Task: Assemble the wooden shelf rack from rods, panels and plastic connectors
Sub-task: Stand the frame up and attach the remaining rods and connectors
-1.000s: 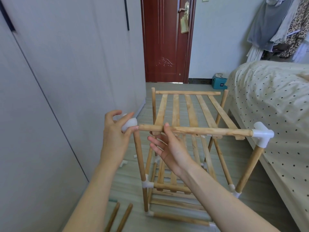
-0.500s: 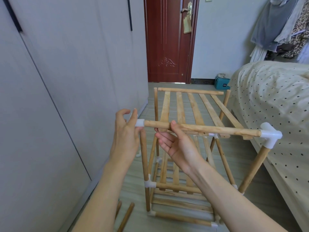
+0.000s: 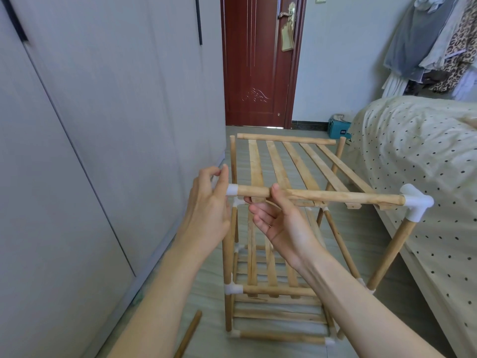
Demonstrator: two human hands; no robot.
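A loose rod (image 3: 188, 334) lies on the floor (image 3: 206, 301) at the lower edge. Just beyond it the rack (image 3: 278, 293) stands between the wardrobe (image 3: 103, 125) and the bed (image 3: 426, 156): pale wooden rods joined by white plastic connectors, with slatted panels at several levels. The left hand (image 3: 206, 210) pinches a white connector (image 3: 231, 189) on the near top rod's (image 3: 322, 196) left end, fingers curled round it. The right hand (image 3: 281, 223) holds that rod from below, thumb on top and fingers cupped under. The rod's right end sits in a corner connector (image 3: 416, 202) atop a post (image 3: 389, 254). Farther off, the top panel (image 3: 291, 161) ends at a bare rod (image 3: 286, 139), before a red door (image 3: 258, 60).
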